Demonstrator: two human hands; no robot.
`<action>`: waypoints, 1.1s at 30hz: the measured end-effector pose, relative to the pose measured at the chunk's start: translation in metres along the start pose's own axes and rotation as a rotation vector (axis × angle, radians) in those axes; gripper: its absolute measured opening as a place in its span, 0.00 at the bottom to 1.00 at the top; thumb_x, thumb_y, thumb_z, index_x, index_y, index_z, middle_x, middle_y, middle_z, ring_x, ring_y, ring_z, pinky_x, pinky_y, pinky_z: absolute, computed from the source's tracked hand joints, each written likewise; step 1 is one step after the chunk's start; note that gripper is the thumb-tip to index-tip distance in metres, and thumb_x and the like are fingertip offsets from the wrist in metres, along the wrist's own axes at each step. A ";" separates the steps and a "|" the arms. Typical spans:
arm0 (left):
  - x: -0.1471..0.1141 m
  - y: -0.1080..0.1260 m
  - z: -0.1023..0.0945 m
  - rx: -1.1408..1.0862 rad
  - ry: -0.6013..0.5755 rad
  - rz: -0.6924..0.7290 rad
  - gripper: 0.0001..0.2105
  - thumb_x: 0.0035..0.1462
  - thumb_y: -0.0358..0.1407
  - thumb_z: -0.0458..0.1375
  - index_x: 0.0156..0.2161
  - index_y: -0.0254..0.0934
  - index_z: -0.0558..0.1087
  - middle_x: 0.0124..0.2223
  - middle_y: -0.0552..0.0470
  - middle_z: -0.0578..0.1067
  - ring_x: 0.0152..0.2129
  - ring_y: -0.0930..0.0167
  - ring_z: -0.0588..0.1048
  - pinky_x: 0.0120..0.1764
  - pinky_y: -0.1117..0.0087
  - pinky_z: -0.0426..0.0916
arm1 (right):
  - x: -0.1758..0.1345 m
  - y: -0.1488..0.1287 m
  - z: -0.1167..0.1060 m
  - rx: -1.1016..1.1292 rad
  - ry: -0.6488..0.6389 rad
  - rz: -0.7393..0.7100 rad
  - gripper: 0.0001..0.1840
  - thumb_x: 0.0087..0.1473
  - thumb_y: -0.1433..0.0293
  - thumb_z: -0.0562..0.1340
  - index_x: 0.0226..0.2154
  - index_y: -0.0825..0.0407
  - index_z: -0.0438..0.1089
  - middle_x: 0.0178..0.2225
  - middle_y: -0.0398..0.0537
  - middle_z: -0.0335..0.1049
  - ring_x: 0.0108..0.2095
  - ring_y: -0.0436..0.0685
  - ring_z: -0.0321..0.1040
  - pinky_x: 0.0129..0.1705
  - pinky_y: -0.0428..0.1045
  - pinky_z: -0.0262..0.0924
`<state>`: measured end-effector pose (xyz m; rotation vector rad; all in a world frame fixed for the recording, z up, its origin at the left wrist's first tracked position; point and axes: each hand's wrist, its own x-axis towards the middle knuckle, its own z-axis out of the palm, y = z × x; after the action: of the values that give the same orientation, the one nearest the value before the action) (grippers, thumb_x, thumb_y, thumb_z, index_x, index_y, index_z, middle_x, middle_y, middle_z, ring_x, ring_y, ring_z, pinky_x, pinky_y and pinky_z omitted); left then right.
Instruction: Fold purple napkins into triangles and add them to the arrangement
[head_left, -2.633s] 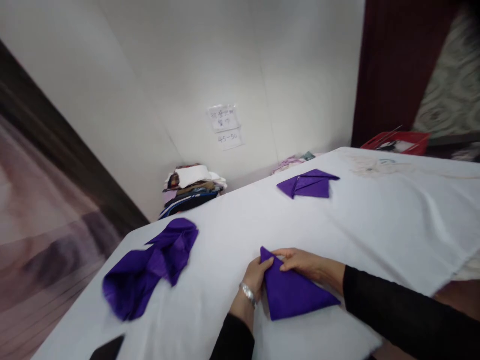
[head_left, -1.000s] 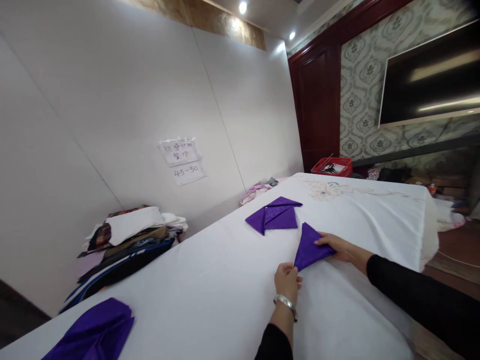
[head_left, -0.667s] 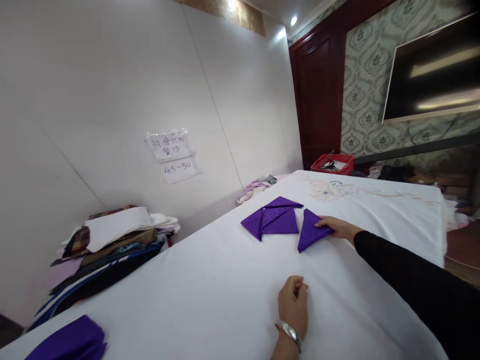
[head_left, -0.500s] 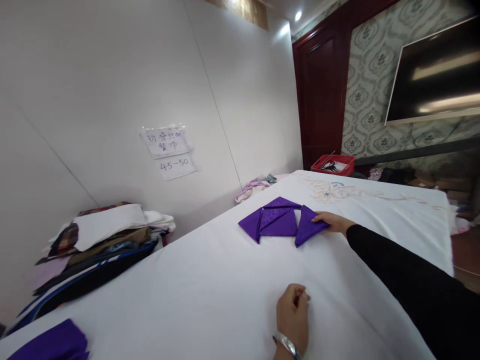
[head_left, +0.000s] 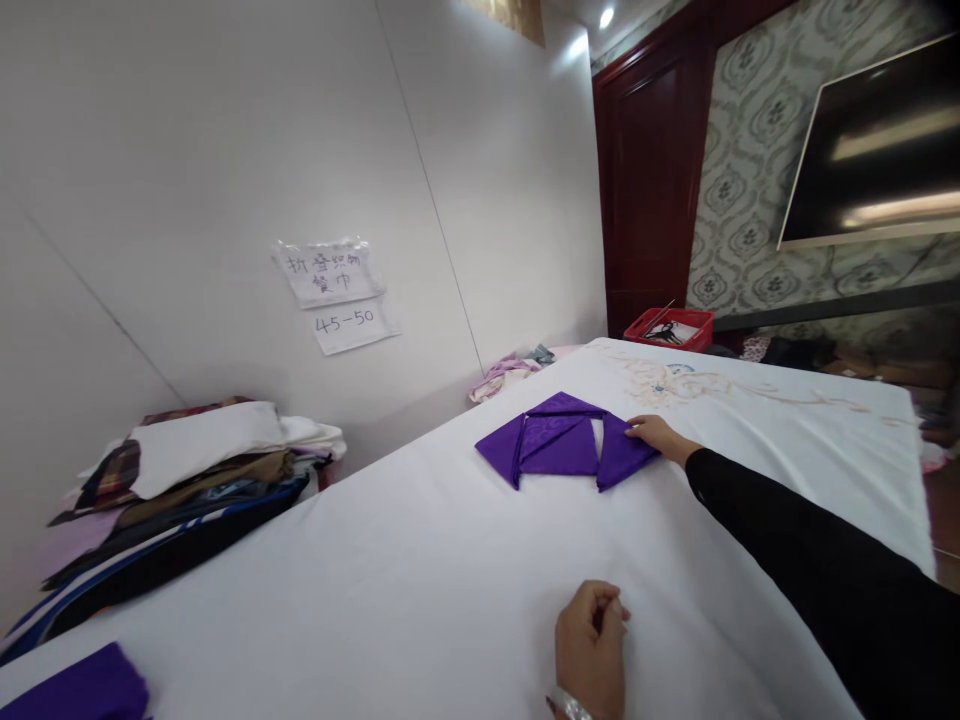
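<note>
- Fingers of the left hand were curled loosely inward, with thumb and index tips close together; no cloth was visible in them. The hand stood low over the white fabric tablecloth, back of the wrist toward the camera, with a shiny silver-coloured bracelet at the frame edge.
- Loose purple cloth lay at the near left, cut off by the frame and well apart from both hands.
- Triangular folded purple cloth lay toward the table's far side, at the right end of a flat, angular arrangement of folded purple cloth. Their upper parts appeared to meet; a narrow white gap showed lower down.
- Handling, as judged: light, soft and slightly slippery, not fragile; loose layers could have spread. The suitable hold was a flat pinch on the outer edge, thumb on top.
- Right hand was narrowed on that outer edge in such a pinch; fingers underneath could not be seen. Its forearm, in a black sleeve, reached forward and inward from the right, wrist low.
</note>
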<state>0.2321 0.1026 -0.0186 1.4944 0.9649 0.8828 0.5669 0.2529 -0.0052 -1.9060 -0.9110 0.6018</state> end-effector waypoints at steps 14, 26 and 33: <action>0.001 -0.005 0.000 -0.010 -0.022 -0.009 0.07 0.52 0.37 0.54 0.32 0.37 0.72 0.26 0.52 0.75 0.24 0.72 0.71 0.29 0.74 0.65 | -0.002 0.003 0.004 -0.090 0.032 -0.056 0.09 0.38 0.73 0.62 0.28 0.55 0.75 0.26 0.49 0.75 0.29 0.56 0.70 0.29 0.46 0.61; -0.002 0.000 0.001 -0.004 -0.018 -0.016 0.06 0.52 0.34 0.52 0.32 0.37 0.71 0.26 0.53 0.75 0.23 0.72 0.71 0.29 0.73 0.65 | -0.028 -0.009 0.009 -0.326 0.110 -0.312 0.20 0.49 0.65 0.55 0.43 0.56 0.71 0.45 0.57 0.69 0.48 0.64 0.63 0.50 0.55 0.53; -0.003 0.000 0.000 -0.009 -0.006 0.008 0.06 0.51 0.32 0.52 0.32 0.36 0.71 0.26 0.53 0.74 0.23 0.73 0.71 0.28 0.74 0.65 | -0.084 0.007 0.041 -0.625 -0.030 -0.722 0.23 0.54 0.57 0.51 0.47 0.49 0.68 0.53 0.52 0.63 0.56 0.63 0.52 0.57 0.61 0.37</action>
<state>0.2315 0.1001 -0.0185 1.4935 0.9502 0.8862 0.4888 0.2053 -0.0274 -1.8808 -1.8399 -0.1119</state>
